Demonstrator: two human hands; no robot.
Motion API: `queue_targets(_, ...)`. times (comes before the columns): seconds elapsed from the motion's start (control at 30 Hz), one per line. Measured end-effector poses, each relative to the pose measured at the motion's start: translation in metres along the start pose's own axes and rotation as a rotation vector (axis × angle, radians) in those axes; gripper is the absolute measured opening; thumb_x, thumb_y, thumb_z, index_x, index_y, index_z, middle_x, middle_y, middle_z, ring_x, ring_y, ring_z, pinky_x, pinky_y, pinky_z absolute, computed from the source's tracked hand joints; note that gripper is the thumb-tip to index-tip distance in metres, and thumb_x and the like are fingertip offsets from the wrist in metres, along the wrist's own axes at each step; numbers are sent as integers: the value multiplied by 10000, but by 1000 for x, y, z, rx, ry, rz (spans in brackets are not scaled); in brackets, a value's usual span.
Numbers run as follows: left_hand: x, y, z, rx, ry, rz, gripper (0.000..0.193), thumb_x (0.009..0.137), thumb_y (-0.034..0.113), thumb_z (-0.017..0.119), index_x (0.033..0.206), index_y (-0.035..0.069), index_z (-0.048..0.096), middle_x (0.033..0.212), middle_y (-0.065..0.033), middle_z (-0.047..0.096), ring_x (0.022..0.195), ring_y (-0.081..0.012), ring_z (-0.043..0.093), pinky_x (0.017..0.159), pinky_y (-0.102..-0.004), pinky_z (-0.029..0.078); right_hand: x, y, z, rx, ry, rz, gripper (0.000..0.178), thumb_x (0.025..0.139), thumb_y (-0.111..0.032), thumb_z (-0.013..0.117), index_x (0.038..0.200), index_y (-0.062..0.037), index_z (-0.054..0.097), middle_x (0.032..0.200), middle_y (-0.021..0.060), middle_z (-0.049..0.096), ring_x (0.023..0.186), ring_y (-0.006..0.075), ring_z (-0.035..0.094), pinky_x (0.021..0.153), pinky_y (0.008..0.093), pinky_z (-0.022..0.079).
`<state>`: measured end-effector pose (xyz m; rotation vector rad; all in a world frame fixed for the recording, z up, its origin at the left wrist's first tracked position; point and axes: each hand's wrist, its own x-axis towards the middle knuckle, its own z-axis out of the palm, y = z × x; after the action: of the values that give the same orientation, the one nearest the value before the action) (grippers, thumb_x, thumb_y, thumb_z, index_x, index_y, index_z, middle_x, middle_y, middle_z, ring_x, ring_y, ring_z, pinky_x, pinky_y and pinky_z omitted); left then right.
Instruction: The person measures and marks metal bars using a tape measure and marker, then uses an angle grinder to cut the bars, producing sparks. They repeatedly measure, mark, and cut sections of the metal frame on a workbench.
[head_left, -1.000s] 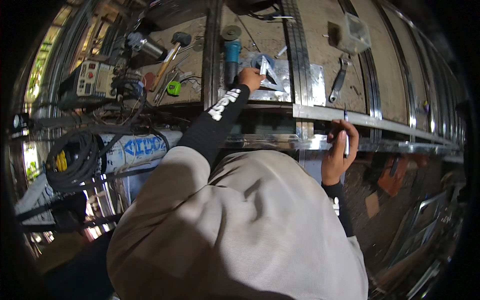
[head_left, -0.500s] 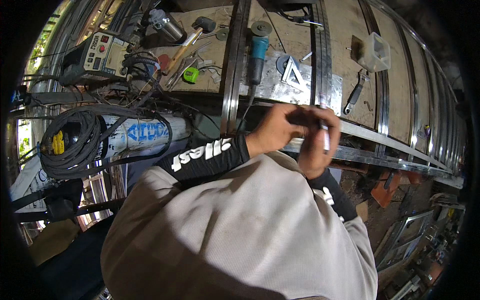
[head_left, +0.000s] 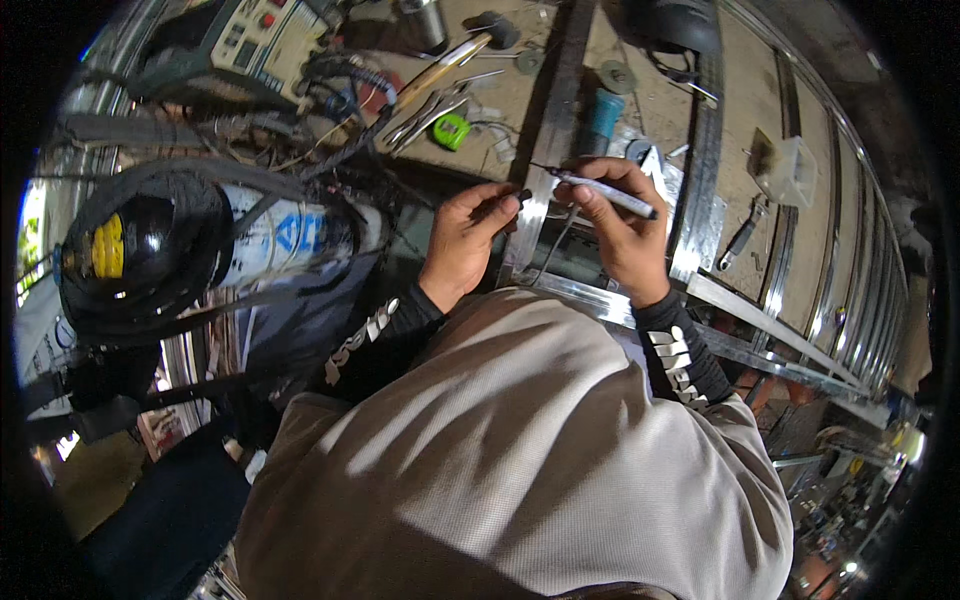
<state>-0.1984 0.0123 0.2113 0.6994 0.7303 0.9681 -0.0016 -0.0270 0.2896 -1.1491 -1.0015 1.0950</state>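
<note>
In my right hand (head_left: 630, 225) a marker (head_left: 615, 194) with a pale barrel and dark ends is gripped between thumb and fingers, its uncapped tip toward the left. My left hand (head_left: 467, 238) pinches a small black marker cap (head_left: 524, 196), a short way apart from the tip. Both hands are above the near edge of the metal frame, close to a shiny square steel tube (head_left: 532, 215). Just beyond the right hand lies a teal angle grinder (head_left: 604, 118), partly hidden by the fingers.
A green tape measure (head_left: 451, 131), a hammer (head_left: 440, 72) and pliers lie at the far left. A welding machine (head_left: 262, 45) and a gas cylinder (head_left: 290, 235) with coiled cable stand left. An adjustable wrench (head_left: 741, 238) and a clear plastic container (head_left: 793, 172) lie right.
My hands, close together before, have come apart; the cap is off the marker and in my left hand. The view has shifted, so the bench things appear farther right.
</note>
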Motion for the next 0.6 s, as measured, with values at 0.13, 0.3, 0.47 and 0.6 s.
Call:
queue_targets(0.13, 3, 16, -23, -54, 8, 53, 218, 968, 109, 739, 1163, 12, 722, 998, -24, 726, 885, -97, 645, 802, -261, 525, 12, -9, 30, -64, -21, -14, 167, 995, -87, 706, 1082, 41, 644, 976, 82, 716, 900, 138, 686, 822, 269, 535)
queue_targets(0.3, 8, 34, -47, 66, 7, 109, 188, 978, 102, 725, 1138, 5, 733, 959, -17, 734, 843, -90, 654, 777, -255, 538, 26, -1, 62, -148, -73, 21, 178, 997, -128, 717, 1026, 35, 652, 926, 77, 709, 860, 118, 658, 791, 259, 520)
queue_targets(0.47, 11, 58, -68, 433, -95, 122, 190, 961, 122, 756, 1113, 8, 743, 900, -10, 728, 771, -66, 636, 697, -226, 524, 32, 22, 81, -163, -104, 129, 102, 940, -78, 774, 936, 3, 712, 877, 36, 695, 779, 84, 613, 690, 239, 483)
queue_targets(0.6, 11, 62, -80, 362, -150, 52, 173, 961, 124, 757, 1086, 3, 749, 852, -23, 721, 715, -68, 632, 633, -229, 526, 17, 45, 98, -210, 27, 26, 117, 932, -82, 786, 909, 0, 706, 841, 24, 682, 769, 65, 590, 669, 232, 463)
